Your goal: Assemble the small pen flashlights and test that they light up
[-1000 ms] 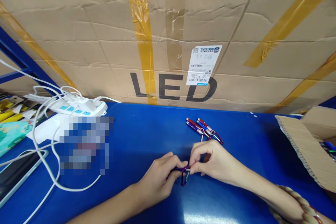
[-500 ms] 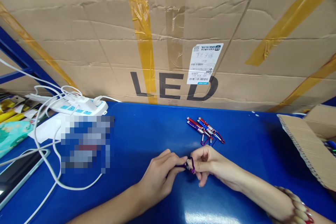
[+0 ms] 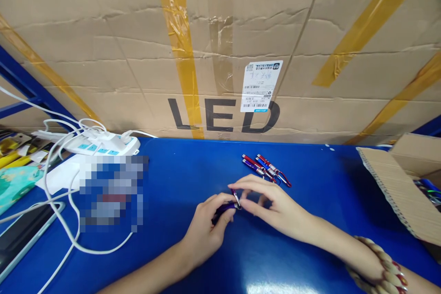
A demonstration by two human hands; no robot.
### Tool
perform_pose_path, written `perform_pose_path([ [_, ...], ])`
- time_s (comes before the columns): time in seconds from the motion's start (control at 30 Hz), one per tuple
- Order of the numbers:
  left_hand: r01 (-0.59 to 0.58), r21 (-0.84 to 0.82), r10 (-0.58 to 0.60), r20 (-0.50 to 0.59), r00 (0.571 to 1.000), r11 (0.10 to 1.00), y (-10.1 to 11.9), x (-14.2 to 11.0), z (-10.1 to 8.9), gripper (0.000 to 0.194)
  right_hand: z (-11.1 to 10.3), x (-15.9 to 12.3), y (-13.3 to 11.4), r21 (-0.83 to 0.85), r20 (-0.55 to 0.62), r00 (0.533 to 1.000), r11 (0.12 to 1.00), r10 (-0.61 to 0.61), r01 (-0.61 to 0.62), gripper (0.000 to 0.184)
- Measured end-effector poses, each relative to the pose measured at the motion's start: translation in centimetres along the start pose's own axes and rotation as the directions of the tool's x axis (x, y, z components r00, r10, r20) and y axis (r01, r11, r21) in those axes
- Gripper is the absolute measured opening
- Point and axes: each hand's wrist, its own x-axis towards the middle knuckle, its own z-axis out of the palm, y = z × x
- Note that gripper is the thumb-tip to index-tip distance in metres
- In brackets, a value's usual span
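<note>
My left hand point(image 3: 206, 227) is closed around a small purple keychain light point(image 3: 223, 207) just above the blue table point(image 3: 179, 179). My right hand point(image 3: 272, 206) pinches the silver clip end of that light point(image 3: 236, 200) between thumb and forefinger, its other fingers stretched out. Right behind my right hand lies a small pile of red, blue and purple keychain lights with carabiners point(image 3: 266, 170).
A big cardboard box marked LED point(image 3: 220, 55) walls off the back of the table. An open cardboard box point(image 3: 399, 183) with more items sits at the right. At the left are a white power strip point(image 3: 103, 143), trailing white cables point(image 3: 69, 220) and a tablet point(image 3: 20, 234).
Both hands have lifted and shifted slightly away from me with the purple light. The carabiner that hung between the fingers is no longer seen; my right fingers now pinch the light's tip.
</note>
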Motion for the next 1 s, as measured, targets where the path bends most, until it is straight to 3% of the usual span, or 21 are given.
perform_pose_path([
  [0.07,0.012,-0.024,-0.011,0.009,1.000,1.000,0.2,0.1,0.0,0.012,-0.1,-0.1,0.1,-0.131,-0.020,0.992,0.984,-0.126,0.123,0.026],
  [0.17,0.015,-0.025,-0.014,0.030,0.999,1.000,0.4,0.2,-0.1,0.013,-0.3,-0.3,0.3,-0.356,-0.085,0.942,0.893,-0.323,0.274,0.013],
  [0.27,-0.005,-0.045,0.008,0.074,0.997,0.999,0.6,0.1,-0.1,0.013,-0.6,-0.3,0.1,-0.434,-0.100,0.908,0.839,-0.408,0.329,0.010],
  [0.53,-0.156,-0.011,0.156,0.114,0.981,0.988,0.1,-0.3,-0.1,0.018,-0.7,0.0,0.0,-0.088,0.001,0.958,0.955,-0.285,0.284,0.014],
  [0.6,-0.209,0.017,0.206,0.113,0.972,0.978,0.1,-0.5,0.0,0.023,-0.5,0.0,-0.1,-0.006,0.009,0.982,0.982,-0.190,0.190,0.015],
  [0.7,-0.277,0.090,0.269,0.092,0.959,0.957,0.1,-0.7,0.2,0.027,0.1,-0.1,-0.4,0.155,0.015,0.997,0.985,0.070,-0.071,0.016],
  [0.8,-0.352,0.170,0.347,0.061,0.936,0.920,0.3,-0.8,0.3,0.024,0.9,-0.3,-0.6,0.438,0.116,0.951,0.844,0.288,-0.309,0.025],
  [0.93,-0.475,0.329,0.478,0.078,0.875,0.816,0.7,-0.6,-0.1,0.021,2.0,-0.8,-0.5,0.742,0.348,0.859,0.451,0.375,-0.497,0.037],
  [1.0,-0.495,0.379,0.499,0.096,0.861,0.781,0.8,-0.5,-0.3,0.020,2.3,-0.8,-0.5,0.779,0.393,0.831,0.338,0.394,-0.529,0.040],
])
